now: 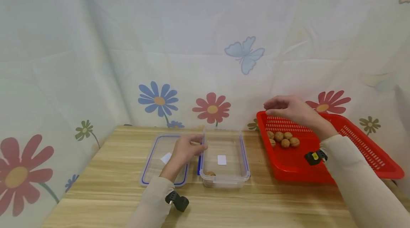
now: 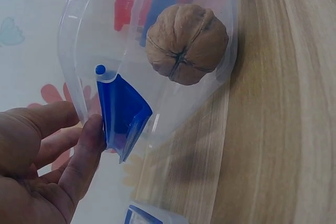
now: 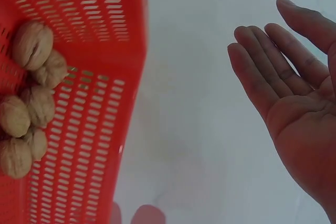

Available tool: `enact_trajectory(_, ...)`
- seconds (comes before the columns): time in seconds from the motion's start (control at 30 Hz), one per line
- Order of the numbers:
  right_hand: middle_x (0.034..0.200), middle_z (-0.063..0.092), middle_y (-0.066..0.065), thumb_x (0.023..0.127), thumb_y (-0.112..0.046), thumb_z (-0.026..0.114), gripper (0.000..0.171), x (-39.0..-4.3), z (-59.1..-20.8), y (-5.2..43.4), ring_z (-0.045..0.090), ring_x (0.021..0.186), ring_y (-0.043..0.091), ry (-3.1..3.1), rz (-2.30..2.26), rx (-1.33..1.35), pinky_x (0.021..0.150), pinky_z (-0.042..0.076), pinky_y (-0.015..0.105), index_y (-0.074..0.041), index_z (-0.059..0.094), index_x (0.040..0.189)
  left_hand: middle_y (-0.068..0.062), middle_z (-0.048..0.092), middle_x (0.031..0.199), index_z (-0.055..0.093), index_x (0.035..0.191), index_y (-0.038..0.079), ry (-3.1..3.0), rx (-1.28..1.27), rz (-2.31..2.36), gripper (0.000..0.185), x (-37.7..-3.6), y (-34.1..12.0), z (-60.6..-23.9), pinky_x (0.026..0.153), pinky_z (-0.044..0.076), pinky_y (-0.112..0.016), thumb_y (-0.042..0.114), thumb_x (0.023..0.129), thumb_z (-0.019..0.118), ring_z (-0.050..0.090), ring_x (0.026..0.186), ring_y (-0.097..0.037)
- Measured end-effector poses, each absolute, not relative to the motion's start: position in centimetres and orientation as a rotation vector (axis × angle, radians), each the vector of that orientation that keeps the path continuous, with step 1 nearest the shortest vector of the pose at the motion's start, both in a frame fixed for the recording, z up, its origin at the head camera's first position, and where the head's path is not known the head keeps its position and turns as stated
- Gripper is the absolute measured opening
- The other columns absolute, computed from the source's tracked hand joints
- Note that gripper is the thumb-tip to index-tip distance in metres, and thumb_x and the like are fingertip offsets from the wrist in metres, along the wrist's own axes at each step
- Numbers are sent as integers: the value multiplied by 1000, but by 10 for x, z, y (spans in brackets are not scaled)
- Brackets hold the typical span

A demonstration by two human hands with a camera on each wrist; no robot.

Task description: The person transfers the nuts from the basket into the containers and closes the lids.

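A clear plastic container (image 1: 244, 156) with blue clasps stands in the middle of the wooden table, with one walnut (image 1: 210, 173) (image 2: 186, 43) lying inside. My left hand (image 1: 189, 148) is at its left rim. The thumb (image 2: 86, 153) rests against the blue clasp (image 2: 123, 114), and the other fingers lie loosely beside the wall, holding nothing. My right hand (image 1: 286, 108) (image 3: 286, 90) hovers over the far left corner of a red slotted basket (image 1: 358, 149) (image 3: 100, 77), fingers straight and palm empty. Several walnuts (image 1: 282, 139) (image 3: 29, 98) lie in the basket below it.
The container's lid (image 1: 157, 151) lies flat on the table (image 1: 105, 185), just left of the container and under my left wrist. A flower-printed cloth backdrop (image 1: 205, 42) closes off the back and left sides. The basket reaches the table's right edge.
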State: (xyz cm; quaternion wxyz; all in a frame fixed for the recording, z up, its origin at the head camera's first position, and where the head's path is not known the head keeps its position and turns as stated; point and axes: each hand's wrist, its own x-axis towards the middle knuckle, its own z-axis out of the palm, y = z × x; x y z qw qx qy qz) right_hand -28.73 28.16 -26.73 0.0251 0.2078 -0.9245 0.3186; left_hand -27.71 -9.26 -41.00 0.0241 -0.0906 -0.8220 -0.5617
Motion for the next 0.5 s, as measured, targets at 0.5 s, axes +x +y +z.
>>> enact_trajectory(0.5,137,68,19,99,-33,78,55,-308,-296,321,66,121,38,-2906,1031,479,103,55,57,-3,63,143,-25,72,124,69,134,-6,-2517,-299,-1768,44,-277,-92,-411,72,66,-36,5,92,82,78,87,-29)
